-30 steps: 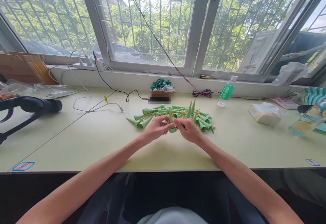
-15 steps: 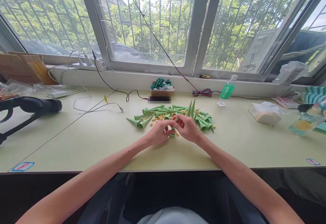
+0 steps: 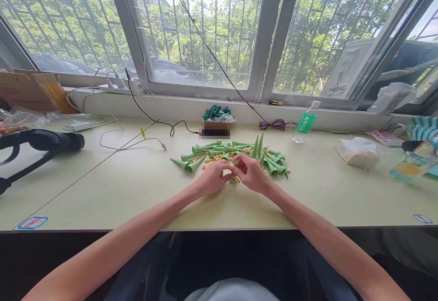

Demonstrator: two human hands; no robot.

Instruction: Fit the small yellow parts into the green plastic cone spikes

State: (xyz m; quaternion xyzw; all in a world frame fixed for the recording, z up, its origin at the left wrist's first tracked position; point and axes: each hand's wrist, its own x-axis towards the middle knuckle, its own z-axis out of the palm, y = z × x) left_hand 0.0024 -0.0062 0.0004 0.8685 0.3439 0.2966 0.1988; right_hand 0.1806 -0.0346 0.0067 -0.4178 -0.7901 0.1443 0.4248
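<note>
A heap of green plastic cones (image 3: 270,160) mixed with small yellow bits lies on the pale green table (image 3: 137,187) in front of me. My left hand (image 3: 212,178) and my right hand (image 3: 251,172) meet at the heap's near edge, fingers pinched together around one green cone (image 3: 233,180), of which only the lower end shows between them. Two cones stand upright just behind my right hand.
A water bottle (image 3: 305,124) lies near the window sill at the right. A white bag (image 3: 358,152) and a drink pouch (image 3: 409,169) sit further right. A black headset (image 3: 37,142), cables (image 3: 130,143) and cardboard are at the left. A small box (image 3: 215,127) sits behind the heap.
The cone stood upright between my fingers a second ago; now both hands have closed over it and lowered slightly toward the table.
</note>
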